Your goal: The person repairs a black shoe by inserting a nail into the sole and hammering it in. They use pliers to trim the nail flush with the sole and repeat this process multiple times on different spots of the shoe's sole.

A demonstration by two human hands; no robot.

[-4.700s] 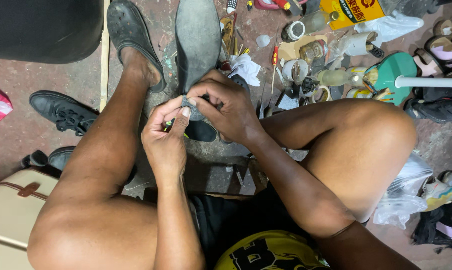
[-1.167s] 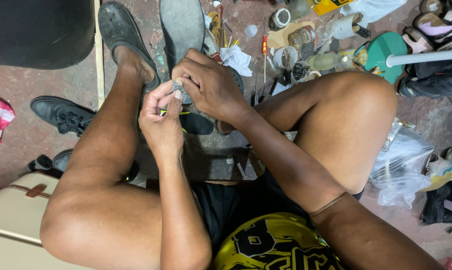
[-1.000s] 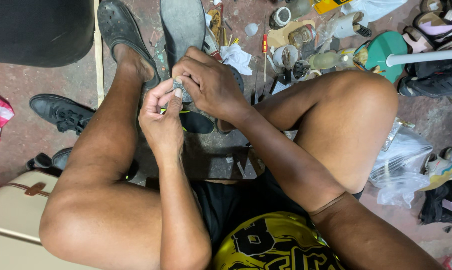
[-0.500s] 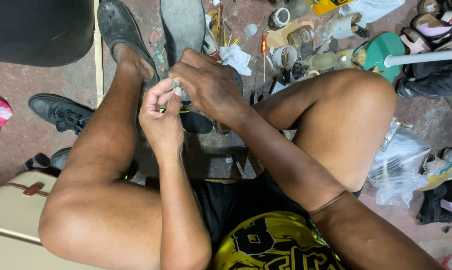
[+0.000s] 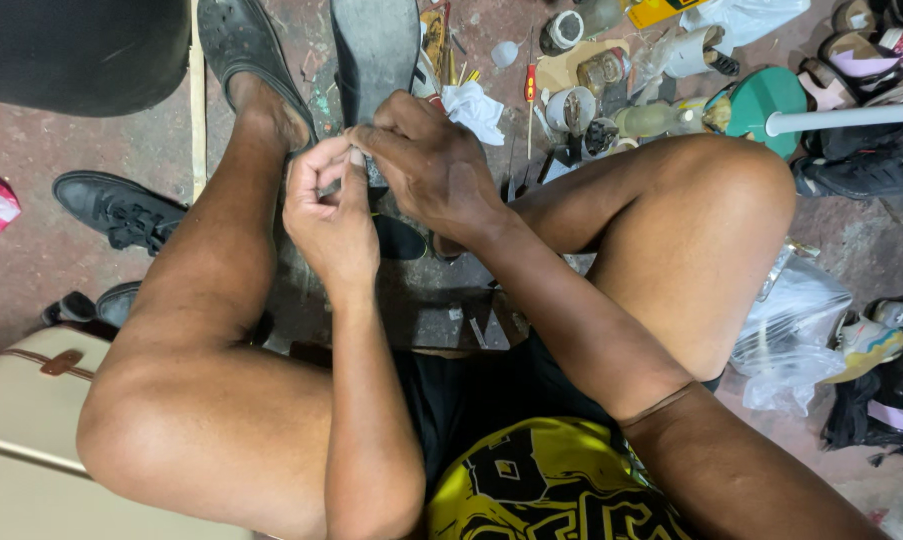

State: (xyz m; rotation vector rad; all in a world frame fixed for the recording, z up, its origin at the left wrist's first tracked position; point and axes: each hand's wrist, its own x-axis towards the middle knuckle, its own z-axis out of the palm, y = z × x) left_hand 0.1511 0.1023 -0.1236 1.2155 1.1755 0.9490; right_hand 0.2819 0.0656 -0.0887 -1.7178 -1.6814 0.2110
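Both hands meet fingertip to fingertip: left hand [image 5: 329,215] pinched narrow, right hand [image 5: 433,165] curled over a small item, hidden between the fingers. Grey sole [image 5: 376,45] lies just beyond the fingertips. Looks mid fine pinching work; next move needs a steady grip

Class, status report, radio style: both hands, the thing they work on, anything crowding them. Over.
Left hand and right hand pinched together on something small, hidden by fingers. Grey shoe sole just beyond. Black shoe well clear.
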